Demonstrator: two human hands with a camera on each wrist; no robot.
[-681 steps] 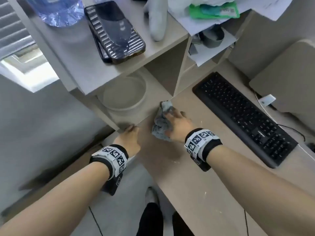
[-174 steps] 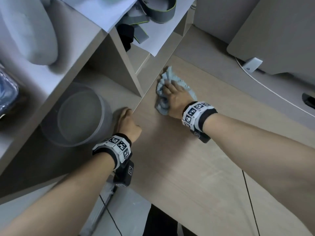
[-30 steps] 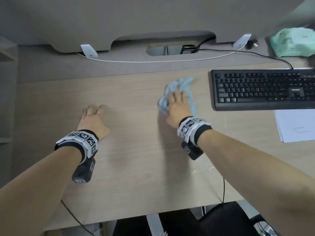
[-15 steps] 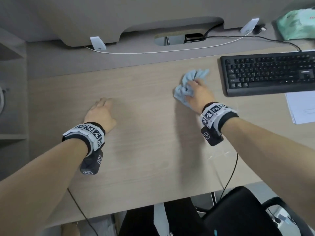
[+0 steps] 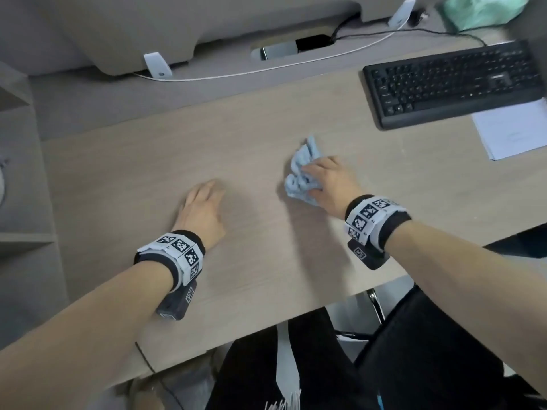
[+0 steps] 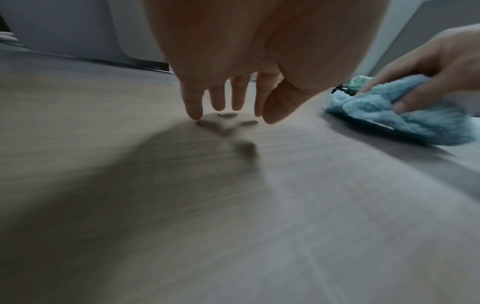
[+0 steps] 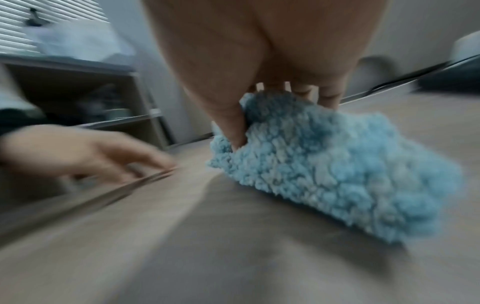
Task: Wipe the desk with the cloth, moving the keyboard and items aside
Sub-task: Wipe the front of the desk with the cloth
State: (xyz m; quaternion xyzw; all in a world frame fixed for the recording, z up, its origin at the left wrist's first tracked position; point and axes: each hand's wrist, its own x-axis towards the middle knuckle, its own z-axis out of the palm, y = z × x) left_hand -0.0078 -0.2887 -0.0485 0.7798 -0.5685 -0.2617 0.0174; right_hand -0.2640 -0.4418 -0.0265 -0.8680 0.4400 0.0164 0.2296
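A crumpled light-blue fluffy cloth (image 5: pixel 300 173) lies on the wooden desk (image 5: pixel 266 261) near its middle. My right hand (image 5: pixel 322 184) grips the cloth (image 7: pixel 337 168), thumb and fingers curled into it, and presses it to the desk. The cloth (image 6: pixel 405 117) also shows at the right of the left wrist view. My left hand (image 5: pixel 204 202) rests left of the cloth, fingers (image 6: pixel 218 100) straight, tips touching the bare wood. A black keyboard (image 5: pixel 455 81) sits at the far right, away from both hands.
A white paper sheet (image 5: pixel 515 131) lies just in front of the keyboard. A green pack (image 5: pixel 482 8) sits at the back right. Cables (image 5: pixel 266 71) run along the back strip below the partition. Shelving (image 5: pixel 17 173) stands at the left. A black chair (image 5: pixel 429 350) is below the desk edge.
My right hand has dragged the cloth toward me and to the left, away from the keyboard. The left hand stays flat on the desk, now nearer the cloth.
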